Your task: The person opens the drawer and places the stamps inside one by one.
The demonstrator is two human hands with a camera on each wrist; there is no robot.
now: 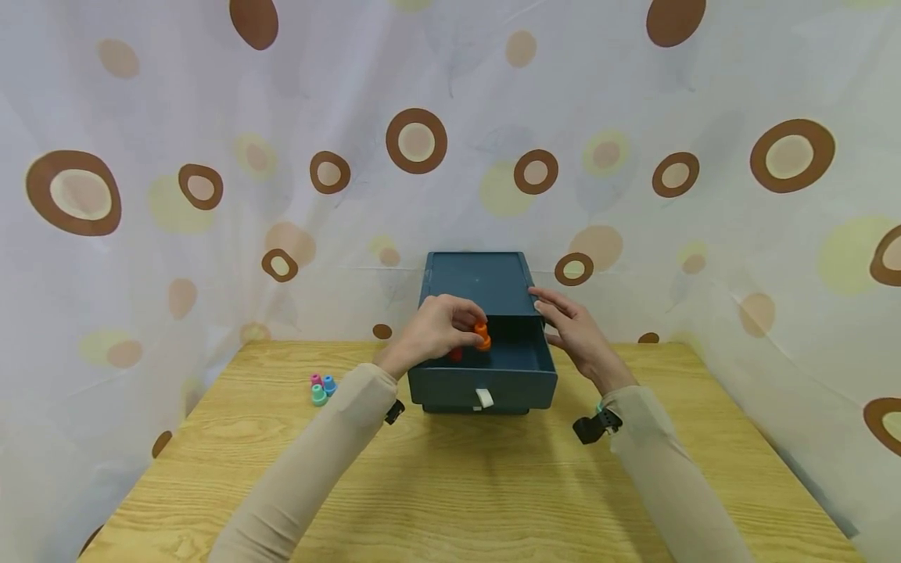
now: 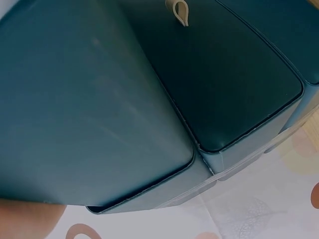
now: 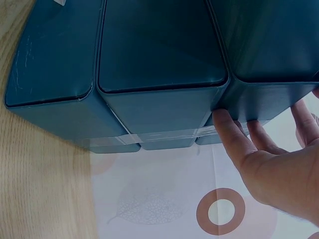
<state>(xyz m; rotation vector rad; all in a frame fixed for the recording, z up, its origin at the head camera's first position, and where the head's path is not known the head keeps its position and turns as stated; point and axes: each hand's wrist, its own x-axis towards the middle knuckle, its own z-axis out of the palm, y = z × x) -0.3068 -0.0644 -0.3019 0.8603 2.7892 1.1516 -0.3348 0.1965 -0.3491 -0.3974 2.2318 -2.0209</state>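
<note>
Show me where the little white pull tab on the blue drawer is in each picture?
Head: the tab hangs mid-front of the drawer, just below picture centre.
Left wrist: the tab shows at the top edge, right of middle.
Right wrist: only a white sliver at the top left corner, perhaps the tab.
Shared landmark: the drawer.

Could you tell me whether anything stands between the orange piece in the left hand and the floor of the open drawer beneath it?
Nothing visible does. The left hand pinches the orange piece just above the open drawer; a small red piece lies on the drawer floor to its left, not beneath it. The right hand rests against the box's side.
</note>
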